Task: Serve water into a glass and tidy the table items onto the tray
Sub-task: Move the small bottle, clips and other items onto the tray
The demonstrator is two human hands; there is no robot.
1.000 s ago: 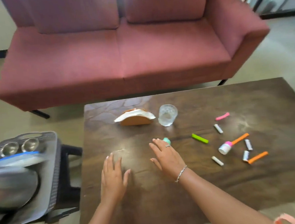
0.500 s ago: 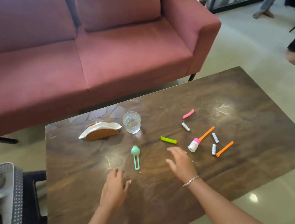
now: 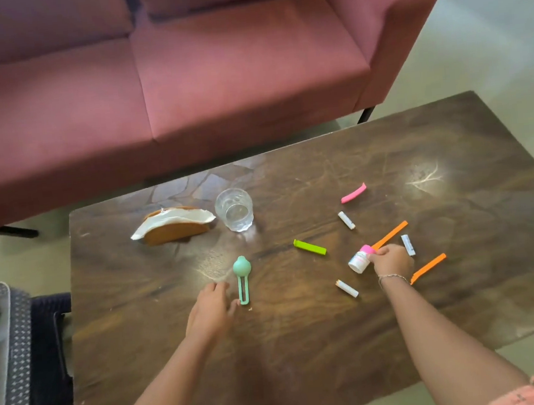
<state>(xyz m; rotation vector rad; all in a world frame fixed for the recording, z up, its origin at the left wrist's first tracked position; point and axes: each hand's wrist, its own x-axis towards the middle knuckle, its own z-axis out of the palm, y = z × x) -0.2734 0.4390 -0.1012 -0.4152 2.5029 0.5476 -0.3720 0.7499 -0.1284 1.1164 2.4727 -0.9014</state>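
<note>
Reaching right hand: the right hand (image 3: pixel 391 260) is closed round the pink cap end of a small white plastic bottle (image 3: pixel 359 261), which lies tilted on the dark wooden coffee table (image 3: pixel 304 344); a thin bracelet circles the wrist.
Left hand: the left hand (image 3: pixel 210 310) rests palm down on the table, fingers loosely together, holding nothing, its thumb tip just beside the loop end of a mint green plastic clip with a round head (image 3: pixel 242 278).
Glass: a clear ribbed drinking glass (image 3: pixel 234 209) stands upright near the far edge, just beside a wooden napkin holder with white napkins (image 3: pixel 173 226); whether it holds water cannot be told.
Small items: a lime green bar clip (image 3: pixel 309 247) lies between the glass and the bottle; a pink curved clip (image 3: pixel 353 193) lies further back; one orange bar clip (image 3: pixel 390 235) runs up from the bottle cap, a second orange bar clip (image 3: pixel 428 268) lies to the right of the hand.
White tubes: three short white tubes lie scattered, one behind the bottle (image 3: pixel 346 220), one just right of the knuckles (image 3: pixel 408 245), one near the wrist (image 3: pixel 347 288).
Tray: a grey patterned tray (image 3: pixel 8 347) shows at the left edge, off the table.
Background: a dusty red fabric sofa (image 3: pixel 215 71) stands behind the table.
</note>
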